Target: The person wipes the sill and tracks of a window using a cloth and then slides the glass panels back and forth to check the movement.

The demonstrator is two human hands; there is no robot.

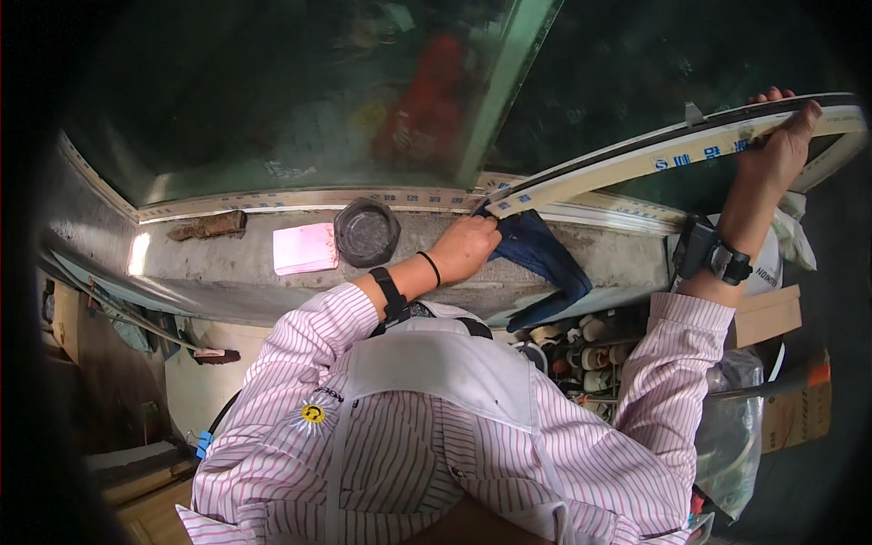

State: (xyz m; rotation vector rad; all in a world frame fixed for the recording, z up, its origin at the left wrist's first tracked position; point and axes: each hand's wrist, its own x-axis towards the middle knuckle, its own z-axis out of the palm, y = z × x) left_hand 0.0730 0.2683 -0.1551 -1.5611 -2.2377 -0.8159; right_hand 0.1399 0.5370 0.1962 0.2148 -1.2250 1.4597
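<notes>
A long pale window sash [627, 166], with protective film printed in blue and a dark edge, slants up from the sill toward the far right. My right hand [781, 150] is wrapped around its upper right part. Lower down, my left hand [465, 250] is closed on a dark blue cloth [545, 263] beside the sash's left end. Part of the cloth hangs over the front of the concrete sill [436, 291]. The fingertips of my left hand are partly hidden, so I cannot tell whether they also touch the sash.
On the sill sit a dark eight-sided ashtray [366, 233], a pink pad of paper [305, 249] and a rusty brown block [211, 225]. Dark greenish glass [300, 100] stands behind. Below right are several shoes [595, 359], a cardboard box [767, 316] and a clear plastic bag [731, 427].
</notes>
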